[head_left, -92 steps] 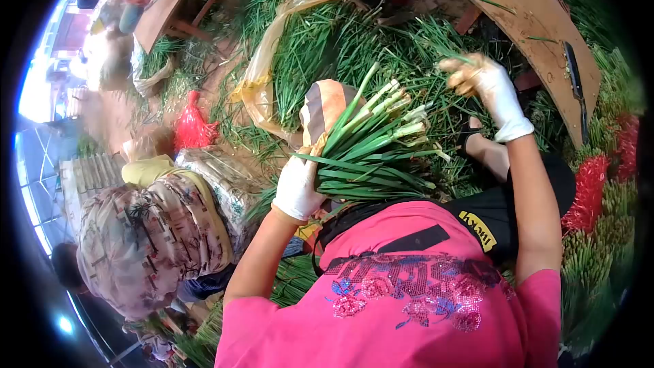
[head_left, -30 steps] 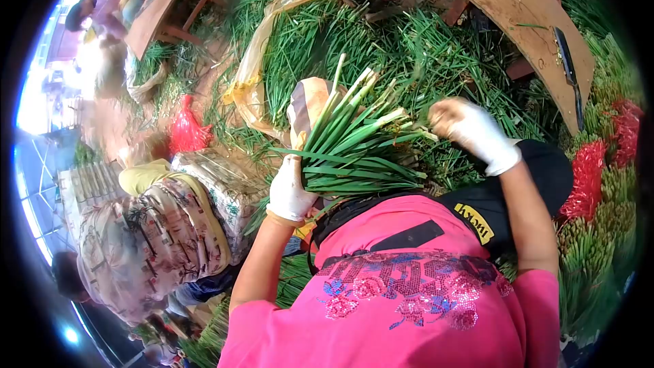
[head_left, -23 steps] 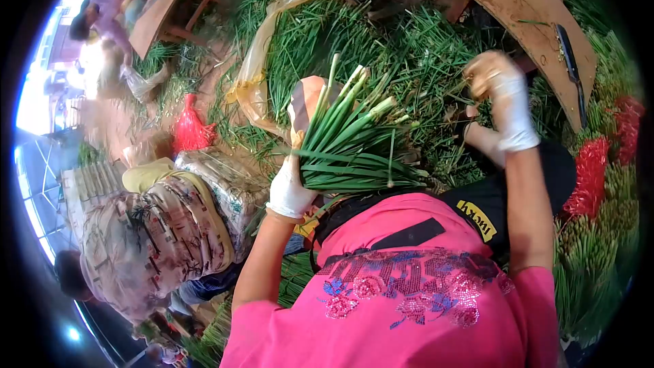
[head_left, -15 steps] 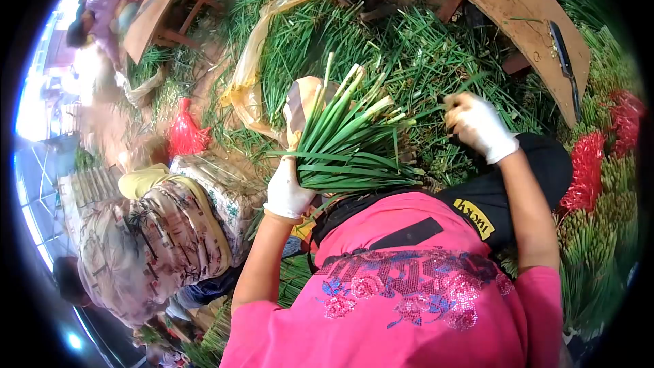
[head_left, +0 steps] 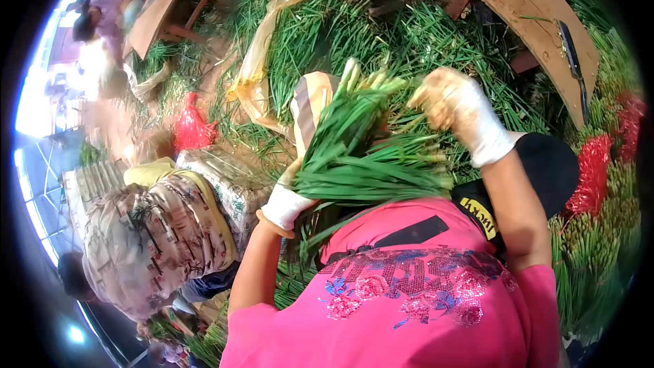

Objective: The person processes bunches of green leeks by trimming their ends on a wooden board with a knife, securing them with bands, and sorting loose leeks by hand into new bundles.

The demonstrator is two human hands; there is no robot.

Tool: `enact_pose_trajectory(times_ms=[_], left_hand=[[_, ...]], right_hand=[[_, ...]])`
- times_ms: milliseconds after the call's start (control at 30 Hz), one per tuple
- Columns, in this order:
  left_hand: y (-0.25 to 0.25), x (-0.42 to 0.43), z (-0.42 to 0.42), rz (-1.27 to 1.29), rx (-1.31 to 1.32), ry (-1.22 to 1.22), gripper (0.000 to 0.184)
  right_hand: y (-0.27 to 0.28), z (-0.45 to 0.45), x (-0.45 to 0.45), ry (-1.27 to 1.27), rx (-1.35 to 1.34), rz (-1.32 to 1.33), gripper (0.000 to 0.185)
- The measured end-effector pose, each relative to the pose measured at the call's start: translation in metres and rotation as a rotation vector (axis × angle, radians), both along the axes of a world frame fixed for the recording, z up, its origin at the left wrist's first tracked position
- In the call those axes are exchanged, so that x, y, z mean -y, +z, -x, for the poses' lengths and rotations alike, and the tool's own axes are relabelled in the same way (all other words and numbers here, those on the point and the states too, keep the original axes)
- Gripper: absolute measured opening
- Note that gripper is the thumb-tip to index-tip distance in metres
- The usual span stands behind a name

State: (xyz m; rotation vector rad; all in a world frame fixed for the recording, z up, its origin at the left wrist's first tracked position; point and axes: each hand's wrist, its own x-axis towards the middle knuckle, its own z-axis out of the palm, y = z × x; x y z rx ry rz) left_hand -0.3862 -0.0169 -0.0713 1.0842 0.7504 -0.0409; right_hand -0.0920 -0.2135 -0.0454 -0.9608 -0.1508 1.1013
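My left hand (head_left: 289, 194), in a white glove, is closed around a bunch of green stalks (head_left: 368, 157). The stalks have long flat leaves and pale ends, much like garlic chives. Their leaves fan out across my lap, and the pale ends point up and to the right. To the right of the bunch, my right hand (head_left: 453, 105) is raised in a stained white glove with its fingers curled. Whether anything thin is pinched in it cannot be made out.
Loose green leaves (head_left: 327, 48) cover the floor ahead. A wooden board (head_left: 538, 27) with a knife (head_left: 573, 61) curves along the right. Red plastic strands (head_left: 591, 174) lie beside stacked stalks (head_left: 593, 245). A co-worker in a patterned shirt (head_left: 150, 238) is close on the left.
My right hand has come left and nearer the bunch. The bunch has spread wider, with its leaves lying further to the right over my lap. My left hand still grips it.
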Motion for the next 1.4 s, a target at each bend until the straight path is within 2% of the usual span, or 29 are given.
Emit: enact_pose_trajectory(times_ms=[100,133,167,233,300,333,367,433,467,533,567,600,633,700,733,767,833,867,900,967,1033,1067,1100,1133,1167,1200,1233,1367,1400], left_hand=[[-0.022,-0.009,0.018,0.168,-0.014,-0.035,0.07],[-0.044,-0.01,0.032,0.271,-0.063,0.094,0.065],[-0.023,-0.008,0.027,0.303,-0.023,0.063,0.063],[-0.016,0.001,0.013,0.132,-0.172,0.081,0.065],[-0.04,-0.007,0.027,0.169,-0.029,0.005,0.064],[-0.029,-0.002,0.021,0.191,-0.017,0.037,0.064],[-0.034,-0.005,0.017,0.45,-0.092,0.195,0.063],[-0.048,-0.015,0.01,0.962,-0.244,0.522,0.061],[0.006,0.007,0.006,0.217,-0.11,0.064,0.059],[0.031,-0.003,0.001,0.346,-0.118,-0.029,0.058],[0.042,-0.009,0.005,0.494,-0.14,-0.064,0.057],[0.055,-0.003,-0.001,0.692,-0.097,-0.046,0.053],[0.043,-0.007,0.012,0.717,-0.207,-0.095,0.05],[0.007,-0.023,0.045,0.751,-0.425,-0.197,0.045],[0.013,-0.013,0.035,0.802,-0.385,-0.204,0.037],[0.006,-0.007,0.038,0.949,-0.288,-0.167,0.034],[-0.016,-0.003,0.052,0.826,-0.401,-0.141,0.039],[-0.021,0.0,0.058,0.768,-0.457,-0.119,0.041],[-0.022,0.001,0.06,0.711,-0.452,-0.152,0.043],[-0.023,0.0,0.054,0.59,-0.434,-0.217,0.048],[-0.008,0.008,0.036,0.337,-0.366,-0.354,0.062],[-0.008,0.008,0.032,0.282,-0.31,-0.403,0.064],[-0.007,0.009,0.029,0.227,-0.254,-0.455,0.065],[0.005,0.016,0.022,0.186,-0.215,-0.442,0.046],[-0.005,0.017,0.028,0.044,-0.157,-0.489,0.043],[0.001,0.02,0.025,0.031,-0.186,-0.48,0.042],[0.008,0.024,0.021,0.017,-0.214,-0.471,0.04],[0.008,0.024,0.03,-0.299,-0.281,-0.687,0.044],[0.017,0.028,0.027,-0.399,-0.253,-0.696,0.045]], right_hand=[[-0.005,-0.053,0.035,-0.351,0.359,0.276,0.017],[-0.032,-0.082,0.061,-0.147,0.489,0.446,0.017],[-0.047,-0.089,0.079,0.207,1.064,0.844,0.019],[-0.069,-0.054,0.099,0.474,1.54,1.139,0.022],[-0.064,-0.012,0.097,0.836,1.513,0.927,0.034],[-0.078,0.01,0.093,0.843,1.093,0.786,0.047],[-0.093,0.028,0.087,0.826,0.679,0.63,0.063],[-0.094,0.052,0.064,0.63,0.555,0.466,0.066],[-0.085,0.049,0.049,0.488,0.339,0.319,0.066],[-0.029,0.028,0.022,0.173,0.153,0.075,0.066],[0.011,0.015,0.015,0.007,0.185,-0.02,0.064],[0.034,-0.001,0.01,-0.006,0.194,-0.151,0.064],[0.045,-0.013,0.004,-0.018,0.205,-0.289,0.064],[0.026,-0.032,0.007,-0.052,0.476,-0.005,0.064],[0.008,-0.038,0.012,-0.004,0.586,0.153,0.062],[-0.026,-0.039,0.023,0.014,0.652,0.233,0.047],[-0.046,-0.04,0.053,0.246,1.155,0.672,0.023],[-0.066,-0.042,0.069,0.32,1.714,0.611,0.015],[-0.07,-0.039,0.079,0.34,1.925,0.685,0.016],[-0.073,-0.033,0.087,0.236,1.625,0.913,0.032],[-0.049,-0.036,0.073,0.336,1.519,1.068,0.045],[-0.042,-0.036,0.065,0.156,1.688,0.831,0.042],[-0.01,-0.028,0.042,0.132,1.709,0.781,0.036],[0.012,-0.02,0.019,0.023,1.772,0.559,0.031],[0.02,-0.014,-0.006,-0.086,1.91,0.293,0.027],[0.048,0.005,-0.032,-0.007,1.908,0.202,0.022],[0.056,0.024,-0.053,0.097,1.89,0.097,0.031],[0.033,0.11,-0.139,0.492,2.034,-0.272,0.045],[0.025,0.114,-0.146,0.65,2.084,-0.184,0.044]])
